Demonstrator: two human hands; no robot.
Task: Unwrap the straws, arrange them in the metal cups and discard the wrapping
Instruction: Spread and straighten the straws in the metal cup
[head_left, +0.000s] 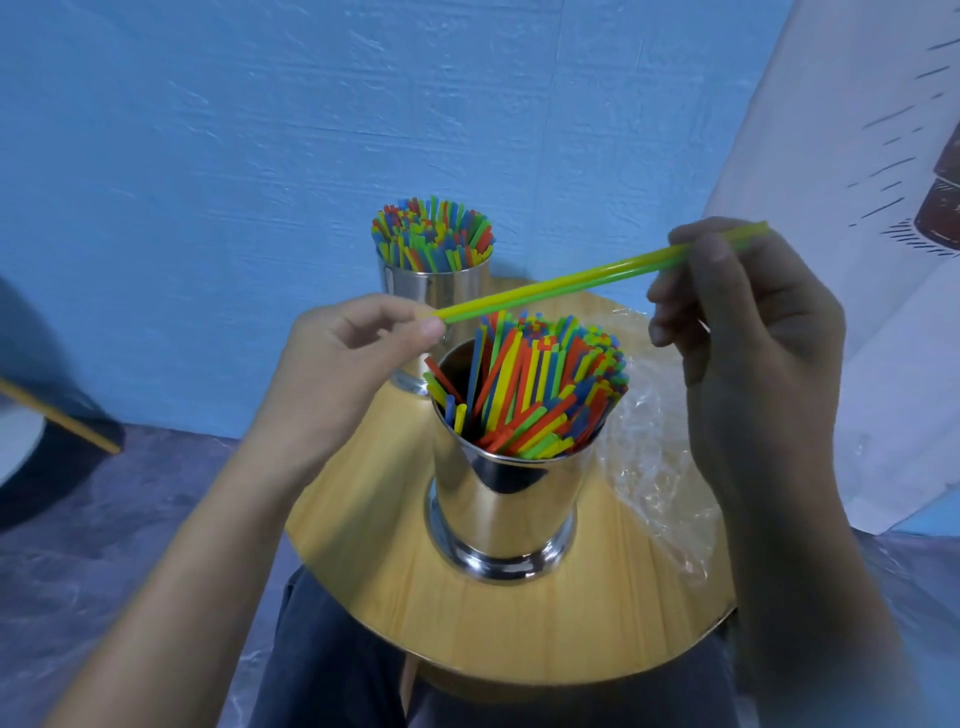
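Observation:
Two yellow-green straws (571, 280) lie side by side in the air above the near metal cup (504, 499). My left hand (343, 364) pinches their left end between thumb and forefinger. My right hand (748, 332) grips their right end, fingers curled round them. The near cup holds several coloured straws leaning to the right. A far metal cup (441, 286) behind it is packed with upright coloured straws. Clear plastic wrapping (649, 441) lies crumpled on the table to the right of the near cup.
Both cups stand on a small round wooden table (519, 623) over my lap. A blue wall is behind it, a white printed cloth (883, 312) hangs at the right. A dark object with a yellow stick (62, 415) sits at the left edge.

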